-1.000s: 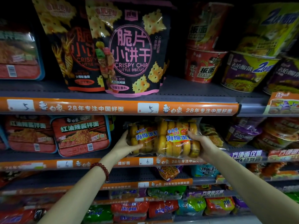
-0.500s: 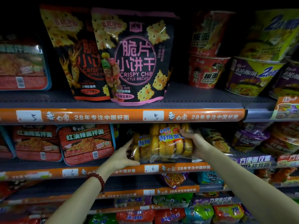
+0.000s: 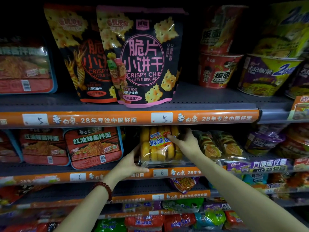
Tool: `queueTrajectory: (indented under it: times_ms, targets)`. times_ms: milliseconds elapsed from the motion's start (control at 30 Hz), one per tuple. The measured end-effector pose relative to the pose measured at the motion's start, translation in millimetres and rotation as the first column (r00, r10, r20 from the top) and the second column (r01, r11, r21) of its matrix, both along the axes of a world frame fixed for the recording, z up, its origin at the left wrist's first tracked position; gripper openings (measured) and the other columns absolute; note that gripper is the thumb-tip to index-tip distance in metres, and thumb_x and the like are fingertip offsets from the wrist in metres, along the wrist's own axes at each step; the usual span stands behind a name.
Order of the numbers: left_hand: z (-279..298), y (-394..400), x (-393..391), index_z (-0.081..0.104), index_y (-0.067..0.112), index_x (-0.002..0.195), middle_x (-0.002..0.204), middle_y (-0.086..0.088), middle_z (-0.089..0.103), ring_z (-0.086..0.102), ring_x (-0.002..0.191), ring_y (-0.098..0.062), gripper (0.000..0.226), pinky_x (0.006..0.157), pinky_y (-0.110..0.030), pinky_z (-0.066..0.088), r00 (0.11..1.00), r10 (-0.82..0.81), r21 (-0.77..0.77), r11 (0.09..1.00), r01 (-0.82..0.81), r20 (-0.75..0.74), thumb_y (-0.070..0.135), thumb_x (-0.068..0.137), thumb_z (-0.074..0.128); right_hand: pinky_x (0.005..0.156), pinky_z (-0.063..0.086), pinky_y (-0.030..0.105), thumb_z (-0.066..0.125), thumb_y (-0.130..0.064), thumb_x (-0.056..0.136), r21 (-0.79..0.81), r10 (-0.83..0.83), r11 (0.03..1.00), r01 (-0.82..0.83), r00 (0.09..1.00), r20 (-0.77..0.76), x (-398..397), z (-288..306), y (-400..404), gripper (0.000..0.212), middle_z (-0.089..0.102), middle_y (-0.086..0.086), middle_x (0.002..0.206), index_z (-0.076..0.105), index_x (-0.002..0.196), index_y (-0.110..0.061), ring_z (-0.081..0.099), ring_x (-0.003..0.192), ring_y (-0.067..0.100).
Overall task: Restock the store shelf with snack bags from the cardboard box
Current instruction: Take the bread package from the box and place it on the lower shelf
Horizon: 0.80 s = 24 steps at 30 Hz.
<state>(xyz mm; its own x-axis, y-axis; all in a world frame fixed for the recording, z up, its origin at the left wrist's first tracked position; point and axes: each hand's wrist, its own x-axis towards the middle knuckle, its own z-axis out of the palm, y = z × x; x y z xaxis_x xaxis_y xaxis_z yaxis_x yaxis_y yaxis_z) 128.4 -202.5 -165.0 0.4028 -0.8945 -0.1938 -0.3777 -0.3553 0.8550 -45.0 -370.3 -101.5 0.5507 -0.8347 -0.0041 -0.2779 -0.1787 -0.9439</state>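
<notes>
A clear bag of yellow sponge cakes point(image 3: 158, 146) with a blue and orange label stands upright on the middle shelf point(image 3: 180, 172), just under the upper shelf's orange strip. My left hand point(image 3: 132, 163) grips its lower left corner at the shelf edge. My right hand point(image 3: 187, 141) is pressed on its upper right side, fingers across the label. The cardboard box is out of view.
Red noodle trays point(image 3: 93, 148) stand left of the bag; similar cake bags point(image 3: 217, 146) lie to its right. Above, two black biscuit pouches point(image 3: 142, 59) and noodle cups point(image 3: 217, 71) fill the upper shelf. Lower shelves hold packed noodle bags point(image 3: 182, 183).
Both hands have pushed the cake bag further in and onto the middle shelf; it now stands narrower and more upright, and the view has moved closer.
</notes>
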Motion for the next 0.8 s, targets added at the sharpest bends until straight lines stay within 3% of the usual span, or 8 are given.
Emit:
queueTrajectory:
  times_ms: [133, 233, 300, 400, 533, 733, 800]
  targets:
    - [1, 2, 0, 0.018, 0.041, 0.147, 0.145, 0.015, 0.043, 0.041, 0.133, -0.009, 0.131, 0.111, -0.041, 0.037, 1.0, -0.017, -0.001, 1.0, 0.017, 0.004, 0.064, 0.038, 0.084, 0.096, 0.045, 0.026, 0.07, -0.043, 0.08, -0.064, 0.135, 0.989, -0.135, 0.991, -0.013, -16, 0, 10, 0.073, 0.056, -0.001, 0.13, 0.035, 0.14, -0.02, 0.055, 0.12, 0.017]
    - [6, 1, -4, 0.016, 0.039, 0.149, 0.146, 0.015, 0.041, 0.04, 0.134, -0.008, 0.131, 0.111, -0.039, 0.037, 0.999, -0.052, -0.024, 0.998, 0.053, 0.007, 0.066, 0.04, 0.083, 0.095, 0.04, 0.02, 0.074, -0.034, 0.079, -0.011, 0.297, 0.955, -0.298, 0.954, -0.049, -32, 0, 14, 0.086, 0.049, -0.018, 0.122, 0.019, 0.146, -0.03, 0.05, 0.114, 0.006]
    - [10, 1, -9, 0.018, 0.034, 0.149, 0.144, 0.015, 0.04, 0.04, 0.132, -0.006, 0.131, 0.111, -0.033, 0.035, 0.998, -0.058, -0.061, 0.996, 0.058, 0.001, 0.069, 0.039, 0.08, 0.101, 0.044, 0.026, 0.081, -0.036, 0.071, 0.033, 0.362, 0.932, -0.361, 0.93, -0.06, -39, -8, 10, 0.098, 0.051, -0.021, 0.123, 0.015, 0.144, -0.039, 0.053, 0.115, 0.006]
    - [15, 2, -14, 0.021, 0.031, 0.149, 0.142, 0.015, 0.041, 0.041, 0.13, -0.006, 0.132, 0.11, -0.031, 0.034, 1.0, -0.003, -0.109, 0.994, 0.001, -0.019, 0.073, 0.037, 0.077, 0.102, 0.047, 0.043, 0.084, -0.049, 0.061, 0.068, 0.379, 0.924, -0.375, 0.923, -0.06, -42, -15, 6, 0.109, 0.053, -0.01, 0.133, 0.016, 0.146, -0.044, 0.056, 0.121, 0.013]
    - [27, -2, -20, 0.023, 0.031, 0.147, 0.136, 0.014, 0.049, 0.048, 0.126, -0.005, 0.129, 0.108, -0.029, 0.038, 0.989, -0.055, -0.135, 0.99, 0.036, -0.136, 0.063, 0.038, 0.085, 0.104, 0.046, 0.041, 0.078, -0.041, 0.073, 0.06, 0.344, 0.938, -0.341, 0.938, -0.05, -32, -7, 6, 0.095, 0.054, -0.009, 0.133, 0.02, 0.148, -0.036, 0.054, 0.121, 0.014]
    - [32, -7, -30, 0.017, 0.032, 0.149, 0.143, 0.01, 0.045, 0.046, 0.129, -0.007, 0.126, 0.111, -0.034, 0.036, 0.986, -0.052, -0.133, 0.991, 0.03, -0.16, 0.053, 0.046, 0.087, 0.103, 0.046, 0.043, 0.082, -0.051, 0.061, 0.094, 0.334, 0.939, -0.33, 0.942, -0.034, -37, -11, -2, 0.103, 0.056, -0.009, 0.131, 0.024, 0.145, -0.038, 0.056, 0.12, 0.013]
    - [30, -1, -30, 0.014, 0.034, 0.15, 0.146, 0.011, 0.04, 0.041, 0.133, -0.008, 0.13, 0.113, -0.035, 0.033, 0.99, -0.028, -0.124, 0.992, 0.01, -0.139, 0.062, 0.044, 0.084, 0.103, 0.047, 0.041, 0.083, -0.046, 0.064, 0.094, 0.296, 0.952, -0.291, 0.954, -0.051, -40, -14, 2, 0.101, 0.055, -0.008, 0.13, 0.025, 0.146, -0.032, 0.056, 0.119, 0.014]
